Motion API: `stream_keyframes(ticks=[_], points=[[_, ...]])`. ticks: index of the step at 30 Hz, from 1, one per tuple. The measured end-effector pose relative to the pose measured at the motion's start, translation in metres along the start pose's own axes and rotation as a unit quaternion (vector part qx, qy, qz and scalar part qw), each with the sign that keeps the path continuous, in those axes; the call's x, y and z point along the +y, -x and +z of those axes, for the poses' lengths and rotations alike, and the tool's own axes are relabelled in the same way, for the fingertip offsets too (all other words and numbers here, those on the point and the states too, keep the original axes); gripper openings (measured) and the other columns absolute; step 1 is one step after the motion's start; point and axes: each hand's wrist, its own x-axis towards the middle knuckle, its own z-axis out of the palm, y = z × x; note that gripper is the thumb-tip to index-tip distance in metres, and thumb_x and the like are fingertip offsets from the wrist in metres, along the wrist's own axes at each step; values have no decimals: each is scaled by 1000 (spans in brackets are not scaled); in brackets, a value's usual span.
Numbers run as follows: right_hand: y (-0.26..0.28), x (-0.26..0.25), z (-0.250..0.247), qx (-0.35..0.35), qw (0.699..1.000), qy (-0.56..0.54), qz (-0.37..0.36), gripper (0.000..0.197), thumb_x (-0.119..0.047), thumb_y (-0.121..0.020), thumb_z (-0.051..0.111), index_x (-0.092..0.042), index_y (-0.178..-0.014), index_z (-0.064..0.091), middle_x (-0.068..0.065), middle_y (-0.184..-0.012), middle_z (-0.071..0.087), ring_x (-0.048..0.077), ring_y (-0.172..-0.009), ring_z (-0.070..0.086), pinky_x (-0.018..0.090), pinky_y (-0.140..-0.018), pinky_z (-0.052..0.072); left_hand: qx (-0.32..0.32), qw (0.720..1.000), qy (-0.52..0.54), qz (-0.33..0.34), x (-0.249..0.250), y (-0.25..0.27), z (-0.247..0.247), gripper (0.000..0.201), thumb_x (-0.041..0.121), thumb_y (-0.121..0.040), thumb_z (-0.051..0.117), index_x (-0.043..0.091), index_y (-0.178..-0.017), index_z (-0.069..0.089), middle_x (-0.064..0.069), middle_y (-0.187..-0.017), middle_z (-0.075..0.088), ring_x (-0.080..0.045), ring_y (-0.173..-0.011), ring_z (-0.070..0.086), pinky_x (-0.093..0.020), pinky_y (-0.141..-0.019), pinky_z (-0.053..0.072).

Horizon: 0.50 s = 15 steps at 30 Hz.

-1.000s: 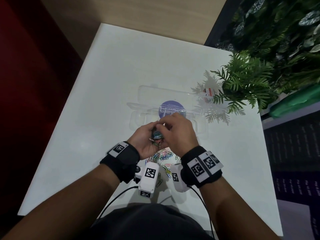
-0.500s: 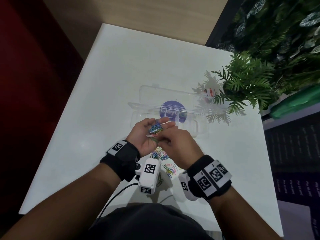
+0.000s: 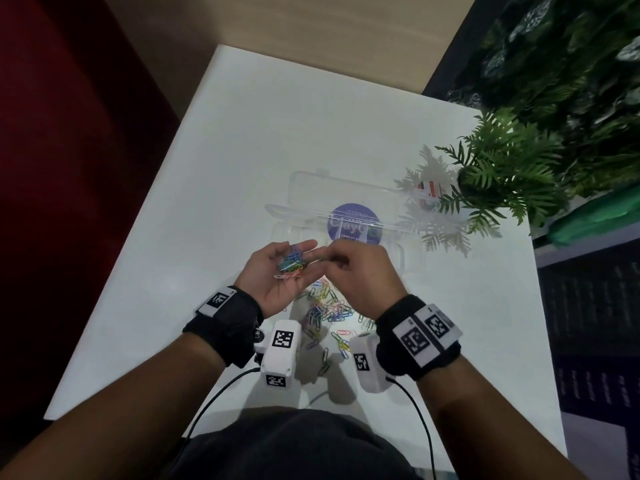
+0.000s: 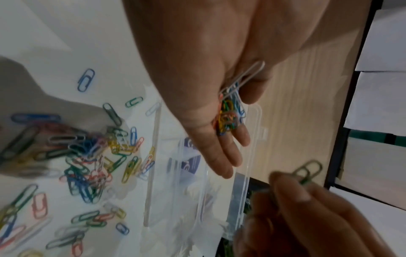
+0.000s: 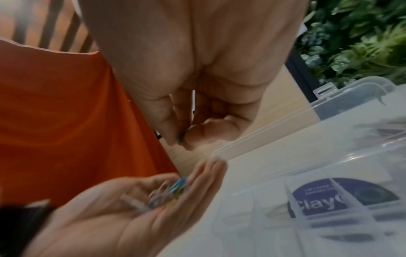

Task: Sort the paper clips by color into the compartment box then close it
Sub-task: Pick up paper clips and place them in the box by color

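- green clip (image 4: pixel 307 172): a light, stiff wire loop, thin and probably slippery; best pinched flat across its loops between thumb and fingertip, as the right hand (image 3: pixel 360 275) pinches it now, above the box's near edge.
- handful of clips (image 3: pixel 292 263): mixed blue, green, yellow, orange and white, tangled together; i expect they snag on each other, so each needs teasing free. they lie in the cupped, upturned palm of the left hand (image 3: pixel 277 275), fingers relaxed and nearly straight.
- pile (image 3: pixel 325 310): many more coloured clips scattered on the table (image 3: pixel 242 150), below the hands and just before the box.
- box (image 3: pixel 346 216): clear plastic, lid open and tilted back, dividers visible, purple label showing through; its compartments look empty, though blur makes that uncertain.
- plant (image 3: pixel 502 174): right of the box, fronds over its end.
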Motion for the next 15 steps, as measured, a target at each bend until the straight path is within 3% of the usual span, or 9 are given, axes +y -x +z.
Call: stream_keyframes(ticks=[3,9,15], points=[[-32,4,0,3,999,39,35,10,-17,-86,58,-17,-87,68,-7,-75,64,4,-66,55,19,-61,40,24,1000,13,4,9,0,-14,41,23,-97,35,-8,-109,59,-29,-112,65,-43,-95,67,-48,-89,51],[-87,3,34,-74,986,126,80,19,-11,-88,50,-12,-95,69,5,-97,68,22,-92,62,27,-71,46,45,999,14,12,20,5,-29,46,27,-98,34,-9,-109,60,-29,-109,66,-43,-92,68,-49,-86,51],[-97,6,44,-95,984,122,91,27,-13,-90,53,-22,-110,67,4,-113,66,19,-95,62,22,-75,45,42,999,-4,-6,24,5,-25,50,32,-100,33,-8,-109,60,-28,-109,65,-42,-92,68,-46,-86,52]])
